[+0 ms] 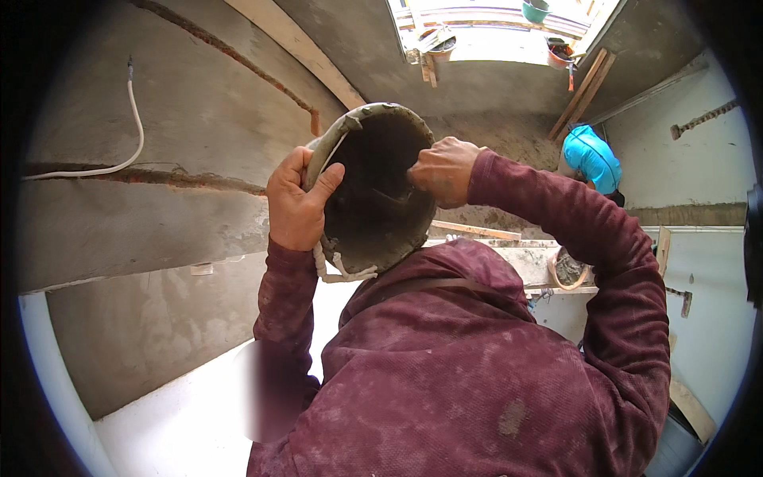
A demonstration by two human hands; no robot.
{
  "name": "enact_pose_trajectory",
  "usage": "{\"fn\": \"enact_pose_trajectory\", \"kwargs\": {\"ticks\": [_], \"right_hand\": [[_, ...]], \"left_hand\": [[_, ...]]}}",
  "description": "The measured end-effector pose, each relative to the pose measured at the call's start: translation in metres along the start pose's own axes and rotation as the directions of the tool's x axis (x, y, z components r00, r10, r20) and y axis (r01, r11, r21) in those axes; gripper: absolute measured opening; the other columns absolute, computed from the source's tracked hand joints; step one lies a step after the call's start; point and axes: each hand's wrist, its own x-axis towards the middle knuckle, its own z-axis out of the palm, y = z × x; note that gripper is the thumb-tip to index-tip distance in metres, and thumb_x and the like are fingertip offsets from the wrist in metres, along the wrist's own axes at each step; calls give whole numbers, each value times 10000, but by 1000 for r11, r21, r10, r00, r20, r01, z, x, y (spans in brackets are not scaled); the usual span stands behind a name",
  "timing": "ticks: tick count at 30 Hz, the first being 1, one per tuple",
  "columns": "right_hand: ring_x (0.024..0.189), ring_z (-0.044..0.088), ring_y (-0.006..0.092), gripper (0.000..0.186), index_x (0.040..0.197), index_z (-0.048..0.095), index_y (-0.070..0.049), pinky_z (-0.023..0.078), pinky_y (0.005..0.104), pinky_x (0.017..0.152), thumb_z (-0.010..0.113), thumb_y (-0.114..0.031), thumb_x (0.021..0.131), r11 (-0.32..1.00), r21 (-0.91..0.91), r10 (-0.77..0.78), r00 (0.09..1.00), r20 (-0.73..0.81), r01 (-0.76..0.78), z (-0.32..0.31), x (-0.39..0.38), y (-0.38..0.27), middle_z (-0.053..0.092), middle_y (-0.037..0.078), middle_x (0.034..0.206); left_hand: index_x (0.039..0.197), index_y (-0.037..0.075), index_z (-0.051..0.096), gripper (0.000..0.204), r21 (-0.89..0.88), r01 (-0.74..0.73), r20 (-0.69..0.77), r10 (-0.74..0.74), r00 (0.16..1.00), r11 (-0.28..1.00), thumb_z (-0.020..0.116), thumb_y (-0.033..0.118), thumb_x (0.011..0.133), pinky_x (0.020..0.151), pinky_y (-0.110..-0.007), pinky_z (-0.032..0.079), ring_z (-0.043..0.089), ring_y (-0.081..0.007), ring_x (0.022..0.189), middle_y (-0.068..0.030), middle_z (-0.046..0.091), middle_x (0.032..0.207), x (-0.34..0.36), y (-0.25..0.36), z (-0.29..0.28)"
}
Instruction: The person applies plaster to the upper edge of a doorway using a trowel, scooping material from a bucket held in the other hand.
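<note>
A dirty grey mortar bucket (373, 191) is held up in front of me, tipped so its dark inside faces the camera. My left hand (298, 208) grips its left rim, thumb hooked over the edge. On the right side of the rim my right hand (442, 171) is closed, fingers curled inward. A frayed white rope handle (342, 270) hangs below the bucket. Both arms are in dusty maroon sleeves, and the maroon top (469, 374) fills the lower frame.
Rough plastered walls (159, 222) with a white cable (137, 131) stand at left. A bright window opening (493, 32) with pots is at the top. A person in a blue top (592, 157) crouches at right, near leaning wooden battens (584, 91) and a small pan of mortar (569, 269).
</note>
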Motion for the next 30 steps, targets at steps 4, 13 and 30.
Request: {"fn": "enact_pose_trajectory", "kwargs": {"ticks": [4,13,30], "right_hand": [[758,660,326,143,772,662,-41,519,431,687,627,-142,676,980,195,46,999,-1,-45,9,12,5,662,162,760],[823,657,322,336,975,663,10,500,398,727,730,-155,690,675,736,98,983,-157,50,27,20,10,666,198,854],[712,519,384,300,881,523,4,427,404,632,727,-167,740,924,368,242,906,-346,-106,-178,-98,-67,515,197,750]], "left_hand": [[766,70,527,215,-42,-10,-31,9,999,999,715,147,836,532,-191,260,325,-23,593,90,404,653,3,-2,2],[749,58,517,271,-83,-56,-221,36,975,995,729,204,832,529,-203,275,324,-35,590,78,399,641,7,12,-14],[870,24,583,71,-637,-20,-169,-115,979,771,624,55,821,661,-225,457,551,-74,725,-11,605,826,49,-10,-118]]}}
